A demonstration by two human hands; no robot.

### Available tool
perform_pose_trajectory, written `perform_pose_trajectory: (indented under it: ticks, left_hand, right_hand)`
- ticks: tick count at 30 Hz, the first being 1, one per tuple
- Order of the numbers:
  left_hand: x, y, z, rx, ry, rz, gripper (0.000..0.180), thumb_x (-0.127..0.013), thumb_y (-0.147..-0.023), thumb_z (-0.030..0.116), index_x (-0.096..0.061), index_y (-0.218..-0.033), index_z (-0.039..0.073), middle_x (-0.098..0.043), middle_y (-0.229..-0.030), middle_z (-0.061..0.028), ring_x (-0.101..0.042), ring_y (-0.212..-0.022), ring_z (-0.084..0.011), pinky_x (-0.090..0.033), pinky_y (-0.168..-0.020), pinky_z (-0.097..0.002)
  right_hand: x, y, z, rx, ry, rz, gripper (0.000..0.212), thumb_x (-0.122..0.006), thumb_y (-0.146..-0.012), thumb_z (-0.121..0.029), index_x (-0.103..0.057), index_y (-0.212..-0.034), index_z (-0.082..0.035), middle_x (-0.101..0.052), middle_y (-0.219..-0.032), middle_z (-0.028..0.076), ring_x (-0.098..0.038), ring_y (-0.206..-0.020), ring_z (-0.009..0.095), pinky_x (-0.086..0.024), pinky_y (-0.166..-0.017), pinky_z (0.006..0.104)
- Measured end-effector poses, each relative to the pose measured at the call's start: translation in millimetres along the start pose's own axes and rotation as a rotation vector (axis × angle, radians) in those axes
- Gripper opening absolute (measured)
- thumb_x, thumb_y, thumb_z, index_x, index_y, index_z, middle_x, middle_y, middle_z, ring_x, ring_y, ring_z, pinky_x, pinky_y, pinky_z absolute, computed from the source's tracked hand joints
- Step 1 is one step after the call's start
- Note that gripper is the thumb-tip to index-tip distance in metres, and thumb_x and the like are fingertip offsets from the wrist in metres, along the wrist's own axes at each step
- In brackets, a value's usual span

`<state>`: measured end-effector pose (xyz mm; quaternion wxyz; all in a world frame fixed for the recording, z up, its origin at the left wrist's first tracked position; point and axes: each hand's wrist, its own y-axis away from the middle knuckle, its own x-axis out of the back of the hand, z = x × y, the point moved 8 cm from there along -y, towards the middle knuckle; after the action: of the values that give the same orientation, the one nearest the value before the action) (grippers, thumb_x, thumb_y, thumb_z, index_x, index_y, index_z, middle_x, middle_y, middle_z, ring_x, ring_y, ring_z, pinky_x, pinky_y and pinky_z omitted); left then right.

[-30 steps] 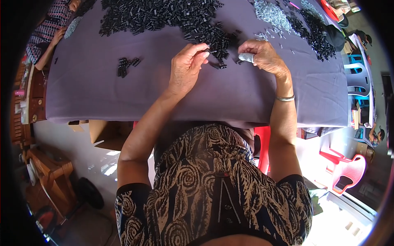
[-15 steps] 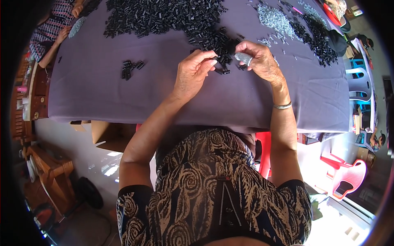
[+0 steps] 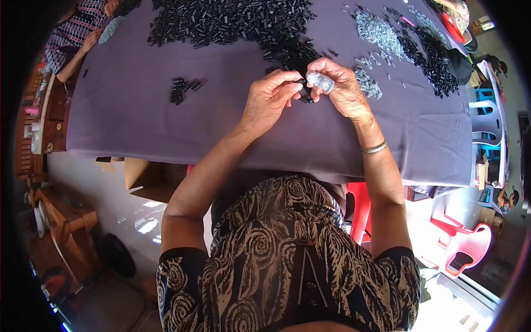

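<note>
Just in front of the big pile of small black cylindrical pieces (image 3: 232, 22), my hands meet over the purple-grey cloth. My left hand (image 3: 271, 102) is closed in a pinch on a small black cylindrical piece (image 3: 301, 82). Right beside it, my right hand (image 3: 345, 94) has its fingers curled together. A silvery, rounded covering or piece (image 3: 321, 82) shows at its thumb; I cannot tell whether it is worn or held. Anything else between these fingertips is hidden. To the left lies a small group of black pieces (image 3: 182, 89), apart from the pile.
Small clear or silvery pieces (image 3: 379, 34) lie heaped at the right, with more black pieces (image 3: 434, 66) beyond. Another person's hand (image 3: 93, 39) rests at the far left edge of the table. An open cardboard box (image 3: 146, 178) and a red chair (image 3: 467, 246) stand below table height.
My right hand has moved left, and the fingertips of both hands have come together. More of the silvery pieces beside my right hand now show.
</note>
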<state>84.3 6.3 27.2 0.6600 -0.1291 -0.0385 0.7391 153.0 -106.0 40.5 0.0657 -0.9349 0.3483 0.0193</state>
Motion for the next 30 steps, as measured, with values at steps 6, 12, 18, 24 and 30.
perform_pose_trajectory:
  ticks: [6,12,18,24,30]
  left_hand:
    - [0,1,-2,0.035,-0.04,0.001,0.019,-0.059,-0.086,0.002,-0.061,-0.104,-0.003,-0.059,-0.088,-0.0047,-0.057,-0.071,-0.01,-0.046,-0.058,-0.0211]
    - [0,1,-2,0.012,-0.024,0.023,0.016,-0.059,-0.086,0.002,-0.062,-0.102,-0.001,-0.058,-0.086,-0.0037,-0.057,-0.07,-0.0098,-0.046,-0.058,-0.0215]
    - [3,3,-1,-0.041,-0.128,0.1,0.013,-0.059,-0.086,0.003,-0.062,-0.098,0.001,-0.058,-0.085,-0.0026,-0.059,-0.068,-0.0093,-0.048,-0.057,-0.021]
    - [5,1,-9,-0.013,0.076,0.107,0.014,-0.059,-0.087,0.003,-0.06,-0.099,-0.002,-0.059,-0.084,-0.0037,-0.06,-0.068,-0.0099,-0.049,-0.059,-0.0215]
    - [1,1,-10,0.124,0.141,0.066,0.02,-0.06,-0.087,0.006,-0.06,-0.105,-0.002,-0.062,-0.087,-0.0063,-0.057,-0.07,-0.0107,-0.047,-0.062,-0.0235]
  right_hand:
    - [-2,0,-3,-0.02,0.114,0.009,0.012,-0.06,-0.086,-0.008,-0.056,-0.097,-0.002,-0.056,-0.081,0.001,-0.054,-0.062,0.007,-0.047,-0.057,0.0219]
    - [-9,-3,-3,-0.019,0.098,0.007,0.012,-0.059,-0.087,-0.008,-0.056,-0.097,-0.002,-0.057,-0.081,0.001,-0.055,-0.061,0.008,-0.047,-0.056,0.0211]
    - [-13,-1,-7,0.005,0.216,0.14,0.007,-0.059,-0.088,-0.008,-0.058,-0.091,-0.002,-0.058,-0.077,-0.001,-0.053,-0.061,0.004,-0.046,-0.05,0.0182]
    - [-11,-4,-1,-0.041,0.068,0.123,0.007,-0.059,-0.086,-0.003,-0.059,-0.092,-0.001,-0.061,-0.082,0.001,-0.056,-0.065,0.005,-0.049,-0.05,0.0186]
    - [-8,-4,7,-0.097,-0.202,0.064,0.02,-0.057,-0.089,-0.024,-0.057,-0.095,-0.004,-0.055,-0.074,0.0,-0.05,-0.059,0.005,-0.045,-0.048,0.0211]
